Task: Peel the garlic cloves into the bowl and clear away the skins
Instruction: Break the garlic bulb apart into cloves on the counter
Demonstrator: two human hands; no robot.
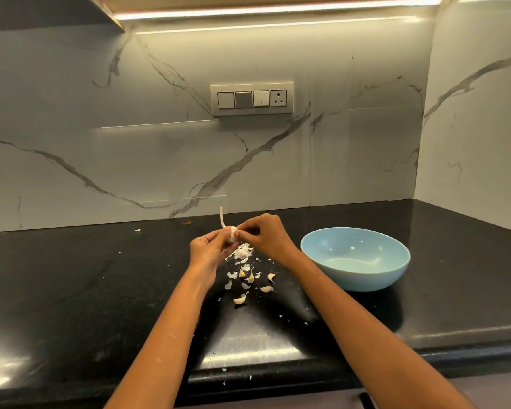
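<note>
A white garlic bulb (230, 234) with a long stem pointing up is held above the black counter. My left hand (208, 246) grips it from the left and below. My right hand (264, 233) pinches at the bulb's right side with curled fingertips. Below the hands lies a pile of papery white skins (242, 251). Several loose unpeeled cloves (250, 278) are scattered on the counter toward me. A light blue bowl (396, 268) stands to the right of my right forearm; nothing shows inside it.
The black stone counter (71, 290) runs left and right, with its front edge near the bottom of the view. Small skin flakes dot it, some by the front edge (224, 370). A marble backsplash with a switch panel (251, 98) rises behind.
</note>
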